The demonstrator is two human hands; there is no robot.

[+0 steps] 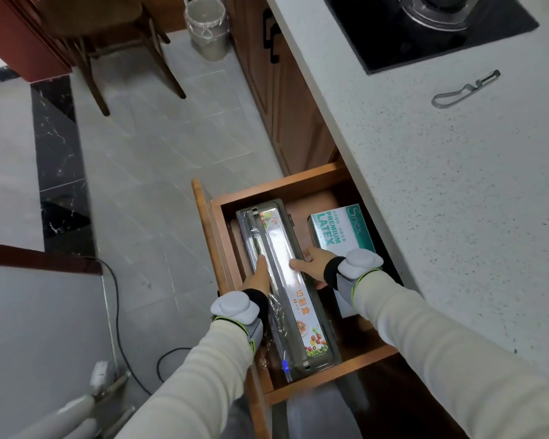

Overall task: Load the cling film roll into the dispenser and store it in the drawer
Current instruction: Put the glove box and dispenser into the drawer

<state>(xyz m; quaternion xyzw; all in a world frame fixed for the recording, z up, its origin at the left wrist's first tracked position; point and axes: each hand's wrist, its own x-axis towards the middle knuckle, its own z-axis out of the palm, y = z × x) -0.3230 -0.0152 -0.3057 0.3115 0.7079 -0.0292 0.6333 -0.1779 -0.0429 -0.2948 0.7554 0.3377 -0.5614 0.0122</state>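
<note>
A long clear cling film dispenser [298, 315] with a printed label lies lengthwise inside the open wooden drawer [301, 180], against its left side. The roll shows through the clear lid. My left hand [258, 278] rests on the dispenser's left edge, fingers flat along it. My right hand [313, 264] grips the dispenser's right edge near the middle, thumb on top. Both wrists carry grey trackers.
A green and white latex glove box [336, 226] fills the drawer's right side. The speckled countertop [457, 201] overhangs the drawer, with a metal peeler [465, 89] and a hob on it. A bin [207, 26], a chair and a floor cable are on the left.
</note>
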